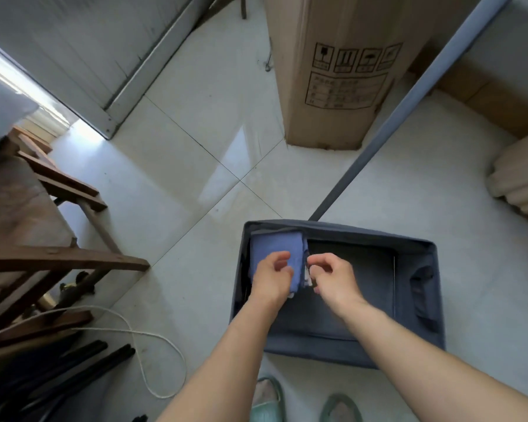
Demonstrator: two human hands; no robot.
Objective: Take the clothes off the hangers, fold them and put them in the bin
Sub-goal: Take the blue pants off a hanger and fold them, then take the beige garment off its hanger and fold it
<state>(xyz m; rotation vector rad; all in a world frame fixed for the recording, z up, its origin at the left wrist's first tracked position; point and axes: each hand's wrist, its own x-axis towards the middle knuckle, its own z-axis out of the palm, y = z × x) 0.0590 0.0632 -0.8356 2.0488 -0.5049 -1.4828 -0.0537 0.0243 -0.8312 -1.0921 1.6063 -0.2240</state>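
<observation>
Bin [375, 236]: grey fabric box, open at the top, standing on the tiled floor [195, 166] just in front of the person's feet; a handle shows on its right wall.
Cloth [273, 245]: blue, folded, lying inside the bin in its far left corner, with a white edge showing along its near right side.
Left hand [271, 278]: over the near part of the cloth, fingers loosely curled and apart from the thumb, clasping nothing that shows.
Right hand [333, 275]: just beside the cloth's right edge, fingers curled with thumb and forefinger close together; whether they pinch the cloth cannot be told.
Pole [409, 112]: grey, slanting from the bin's far edge up to the top right.
Box [333, 71]: tall cardboard, upright beyond the bin.
Wooden frame [58, 263]: at the left edge of the floor.
Rope [153, 354]: white, looped on the floor left of the bin.
Slippers [267, 400]: green, at the near edge.
</observation>
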